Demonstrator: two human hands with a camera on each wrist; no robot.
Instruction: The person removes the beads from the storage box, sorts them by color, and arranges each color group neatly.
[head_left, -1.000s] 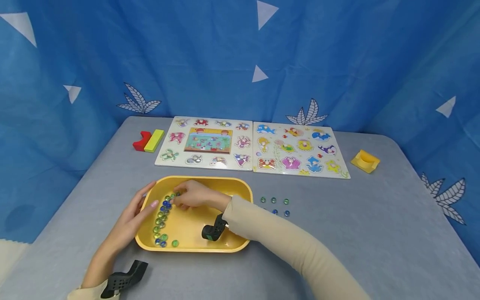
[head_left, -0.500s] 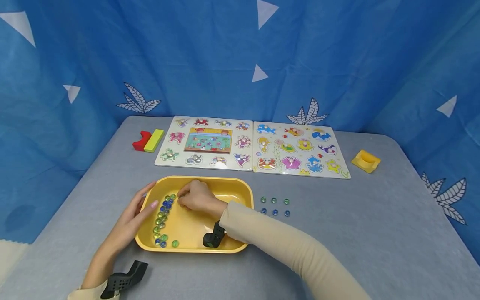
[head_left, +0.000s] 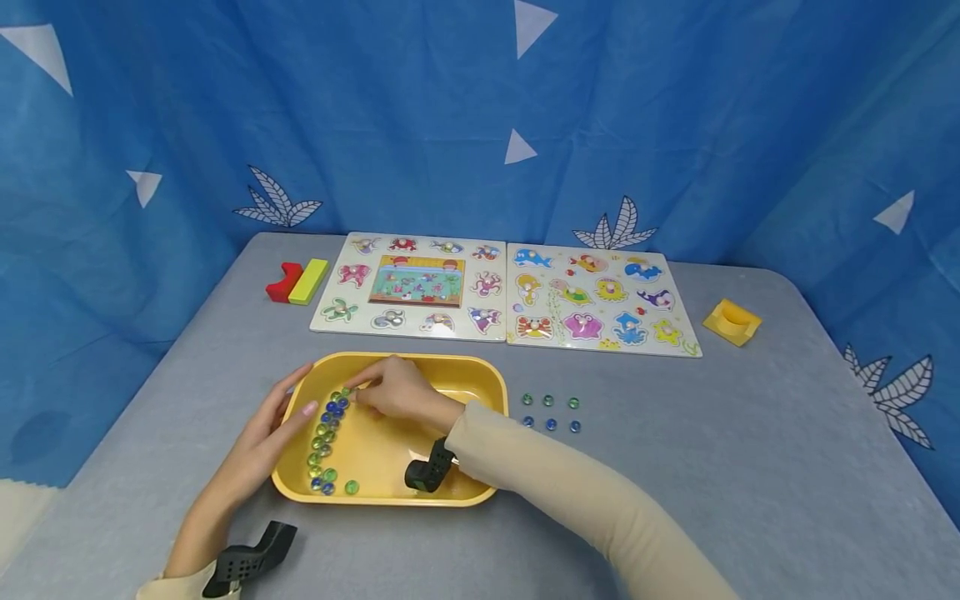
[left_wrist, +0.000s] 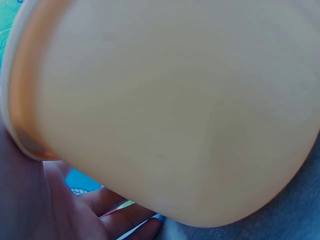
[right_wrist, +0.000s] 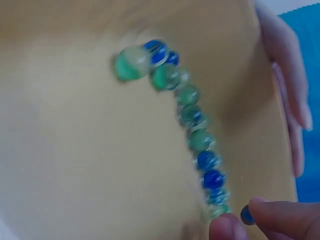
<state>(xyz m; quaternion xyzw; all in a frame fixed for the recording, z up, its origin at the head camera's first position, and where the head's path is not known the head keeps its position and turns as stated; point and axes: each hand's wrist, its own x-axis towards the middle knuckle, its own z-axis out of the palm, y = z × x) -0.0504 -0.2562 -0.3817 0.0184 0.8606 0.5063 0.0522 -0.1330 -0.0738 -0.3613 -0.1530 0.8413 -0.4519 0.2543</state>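
Observation:
My left hand (head_left: 258,437) holds the left wall of a yellow plastic tray (head_left: 405,357), thumb over the rim and fingers along the outside. In the left wrist view the pale tray wall (left_wrist: 165,110) fills most of the picture, partly hiding the fingers. My right hand (head_left: 397,388) reaches inside, at the tray's upper left. There its thumb and finger pinch a dark blue marble (right_wrist: 246,215), seen in the right wrist view. Beside them a curved line of green and blue glass marbles (right_wrist: 201,140) lies along the tray's left side, with one green marble (head_left: 352,487) slightly apart.
Right of the tray, several marbles (head_left: 551,424) lie in two rows on the grey table (head_left: 675,467). Two wooden sea-animal puzzle boards (head_left: 408,321) stand behind it. Red (head_left: 284,283) and lime blocks (head_left: 308,282) sit back left, a yellow block (head_left: 732,322) back right.
The right hand has shifted a little at the upper end of the marble line, its fingertips drawing back right and then returning left. My left hand has stayed on the tray.

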